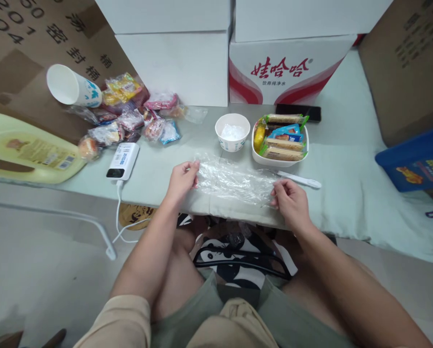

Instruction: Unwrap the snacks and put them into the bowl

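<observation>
Both hands are closed on a crinkled, clear plastic film (234, 183) stretched sideways just above the near edge of a table (347, 145) covered in pale green cloth. The left hand (183, 180) pinches its left end between thumb and fingers, and the right hand (292, 200) pinches the opposite end the same way.

Just beyond the film stands a small white paper bowl (232, 145) with a blue-green print, holding crumpled translucent plastic (233, 132). Beside it to the right, a white, rounded plastic tub (274, 160) is filled with wrapped snack bars, green-edged and blue packets among them. A slim, white-handled tool (305, 181) lies in front of the tub, near the right hand; a flat black phone (315, 113) lies behind the tub.

Well to the left, a white rectangular power bank (123, 160) with a cable plugged in lies near a heap of individually wrapped snacks (129, 121). A white paper cup (71, 87) tilts beside that heap, against a brown cardboard box (24, 77).
</observation>
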